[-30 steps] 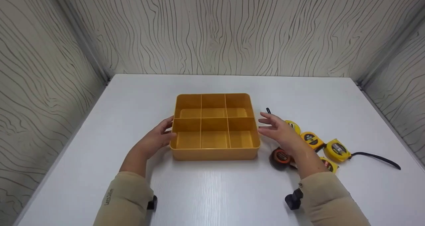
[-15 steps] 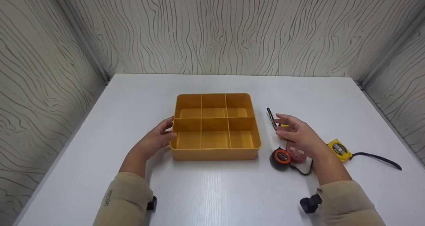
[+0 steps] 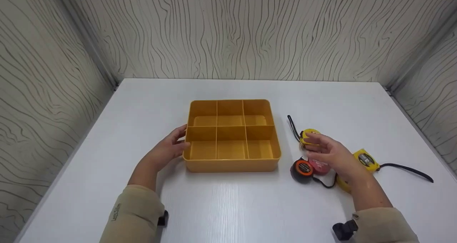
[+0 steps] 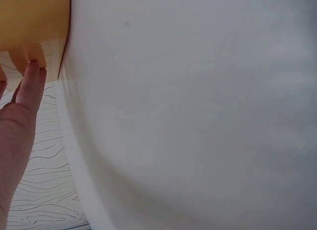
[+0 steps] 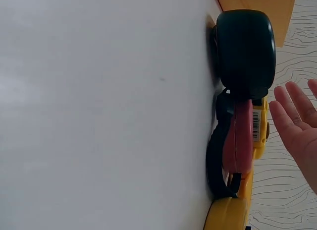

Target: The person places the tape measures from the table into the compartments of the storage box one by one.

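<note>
My left hand (image 3: 164,150) rests against the left side of an orange-yellow divided box (image 3: 232,165). In the left wrist view its fingertips touch the wall of the box (image 4: 34,17), fingers fairly straight. To the right of the box, my right hand (image 3: 335,157) hovers over a group of tape measures, fingers loosely bent and holding nothing. Nearest its fingertips is a yellow tape measure (image 3: 310,132) with a black strap. Under the hand lies a red tape measure (image 3: 319,167), beside a black-and-orange one (image 3: 302,169). The forearm partly covers another yellow tape measure (image 3: 343,184).
Farther right, a yellow tape measure (image 3: 366,160) trails its black strap (image 3: 407,169) across the white table (image 3: 228,207). Wood-patterned panels (image 3: 228,32) enclose the back and sides. The box's compartments hold nothing.
My right hand has moved from beside the box's right wall rightward and toward me, over the tape measures, uncovering the black-strapped yellow one. The left hand and the box stay in place.
</note>
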Motion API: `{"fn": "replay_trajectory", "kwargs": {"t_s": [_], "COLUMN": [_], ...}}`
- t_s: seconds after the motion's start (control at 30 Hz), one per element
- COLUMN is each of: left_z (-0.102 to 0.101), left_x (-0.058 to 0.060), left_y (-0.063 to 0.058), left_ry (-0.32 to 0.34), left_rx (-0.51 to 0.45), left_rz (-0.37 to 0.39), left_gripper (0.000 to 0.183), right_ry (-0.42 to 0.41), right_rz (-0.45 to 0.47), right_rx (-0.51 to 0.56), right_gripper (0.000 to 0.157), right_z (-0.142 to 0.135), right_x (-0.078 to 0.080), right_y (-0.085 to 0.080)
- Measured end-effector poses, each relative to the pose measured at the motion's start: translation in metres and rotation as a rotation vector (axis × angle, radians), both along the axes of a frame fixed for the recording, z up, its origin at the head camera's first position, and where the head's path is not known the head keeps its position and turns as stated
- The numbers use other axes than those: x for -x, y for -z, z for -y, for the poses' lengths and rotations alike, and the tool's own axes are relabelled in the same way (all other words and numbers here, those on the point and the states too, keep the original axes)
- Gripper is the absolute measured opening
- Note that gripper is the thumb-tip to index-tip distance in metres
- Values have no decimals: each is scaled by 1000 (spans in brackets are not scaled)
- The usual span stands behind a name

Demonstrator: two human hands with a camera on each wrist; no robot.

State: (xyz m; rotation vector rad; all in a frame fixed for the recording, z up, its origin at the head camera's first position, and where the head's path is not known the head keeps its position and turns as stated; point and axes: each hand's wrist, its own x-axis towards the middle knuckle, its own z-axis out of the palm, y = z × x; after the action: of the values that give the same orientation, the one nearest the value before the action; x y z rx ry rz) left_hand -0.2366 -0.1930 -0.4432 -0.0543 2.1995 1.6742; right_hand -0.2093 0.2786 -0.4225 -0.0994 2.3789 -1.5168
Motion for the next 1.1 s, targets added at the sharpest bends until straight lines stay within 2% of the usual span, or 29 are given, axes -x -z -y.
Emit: {"fn": "replay_trajectory", "kwargs": {"t_s": [0.13, 0.33, 0.5, 0.6, 0.83, 1.1], "left_z": [0, -1, -1, -1, 1, 1], "left_x": [0, 1, 1, 1, 1, -1], "left_y": [0, -1, -1, -1, 1, -2], "left_ry": [5, 3, -7, -13, -7, 1], "left_rx": [-3, 6, 22, 15, -10, 0], "left_rz": [1, 3, 12, 18, 17, 14], "left_gripper": [80, 80, 80, 80, 81, 80], "right_ry": [-10, -44, -88, -103, -94, -62], "right_rz": [7, 64, 73, 81, 61, 37], "right_rx": [27, 94, 85, 43, -140, -249], "right_gripper": [73, 68, 69, 71, 68, 65], "right_z": [-5, -10, -11, -10, -2, 9], "right_x": [-6, -14, -14, -14, -16, -12], "right_y": [5, 12, 15, 16, 15, 16]}}
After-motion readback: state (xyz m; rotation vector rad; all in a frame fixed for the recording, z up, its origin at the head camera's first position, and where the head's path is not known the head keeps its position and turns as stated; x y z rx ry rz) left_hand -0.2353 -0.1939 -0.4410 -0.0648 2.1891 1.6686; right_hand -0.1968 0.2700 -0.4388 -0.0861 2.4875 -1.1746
